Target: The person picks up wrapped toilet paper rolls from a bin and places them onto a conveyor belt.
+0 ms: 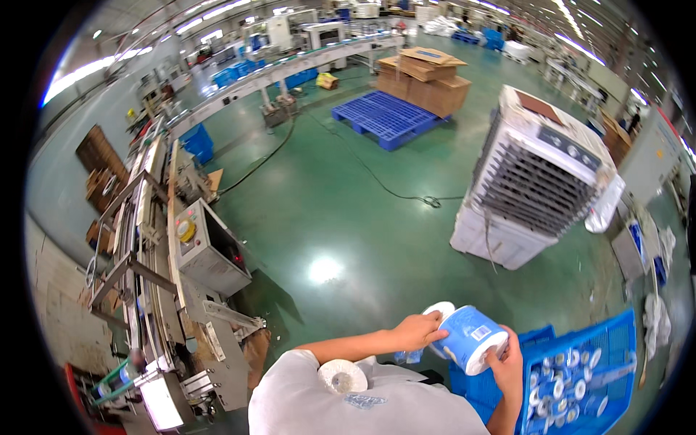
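Observation:
Low and right of centre, I hold a white roll with a blue printed wrapper, tilted between both hands. My left hand grips its far left side, the thumb on the wrapper. My right hand grips its near right end, fingers bent at the white end face. A white round piece shows just behind the roll by my left fingers; whether it is part of it I cannot tell. A bare white roll with a hole in its middle rests against my pale clothing, apart from both hands.
At lower right stands a blue crate holding several blue-and-white rolls. An air cooler stands ahead right, its cable on the green floor. A conveyor line runs along the left with a grey control box. Cartons sit on a blue pallet.

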Motion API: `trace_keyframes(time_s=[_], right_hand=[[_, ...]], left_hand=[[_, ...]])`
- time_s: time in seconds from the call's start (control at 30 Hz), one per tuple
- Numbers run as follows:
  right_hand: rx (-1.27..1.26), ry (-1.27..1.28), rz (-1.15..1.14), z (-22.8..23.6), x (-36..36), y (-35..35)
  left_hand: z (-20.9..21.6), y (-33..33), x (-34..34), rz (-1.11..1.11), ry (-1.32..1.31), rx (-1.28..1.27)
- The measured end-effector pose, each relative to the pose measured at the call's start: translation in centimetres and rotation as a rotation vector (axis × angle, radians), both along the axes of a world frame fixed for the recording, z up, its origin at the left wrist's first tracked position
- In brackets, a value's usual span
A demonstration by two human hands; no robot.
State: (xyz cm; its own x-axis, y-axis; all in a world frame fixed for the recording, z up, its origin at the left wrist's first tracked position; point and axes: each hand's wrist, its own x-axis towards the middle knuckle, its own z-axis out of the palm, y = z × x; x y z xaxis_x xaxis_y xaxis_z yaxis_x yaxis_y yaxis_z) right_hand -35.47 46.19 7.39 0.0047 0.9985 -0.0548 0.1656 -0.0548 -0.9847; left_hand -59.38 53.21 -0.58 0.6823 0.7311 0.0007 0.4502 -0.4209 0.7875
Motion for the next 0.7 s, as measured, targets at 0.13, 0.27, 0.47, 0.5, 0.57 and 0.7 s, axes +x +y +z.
trace_keyframes(time_s=[0.13, 0.27, 0.47, 0.5, 0.57, 0.7], right_hand=[[-0.082, 0.076, 0.163, -2.4, -0.3, 7.8], [-0.207, 0.263, 0.337, -5.8, 2.2, 17.7], [-0.436, 0.895, 0.736, -7.8, -0.1, 33.9], [-0.317, 0.777, 0.768, -7.4, -2.3, 36.2], [-0.347, 0.731, 1.105, -7.1, -6.2, 41.9], [-0.544, 0.749, 1.688, -8.3, -13.5, 51.3]], left_hand=[[-1.5, 4.0, -2.8, 0.153, -0.019, -0.107], [0.4, 9.5, -5.8, 0.309, -0.144, -0.243], [5.3, 20.2, -8.4, 0.257, -0.234, -0.358], [5.6, 22.3, -8.6, 0.207, -0.237, -0.406], [5.8, 25.9, -9.3, 0.121, -0.247, -0.502], [3.6, 31.2, -11.3, 0.162, -0.497, -0.655]])
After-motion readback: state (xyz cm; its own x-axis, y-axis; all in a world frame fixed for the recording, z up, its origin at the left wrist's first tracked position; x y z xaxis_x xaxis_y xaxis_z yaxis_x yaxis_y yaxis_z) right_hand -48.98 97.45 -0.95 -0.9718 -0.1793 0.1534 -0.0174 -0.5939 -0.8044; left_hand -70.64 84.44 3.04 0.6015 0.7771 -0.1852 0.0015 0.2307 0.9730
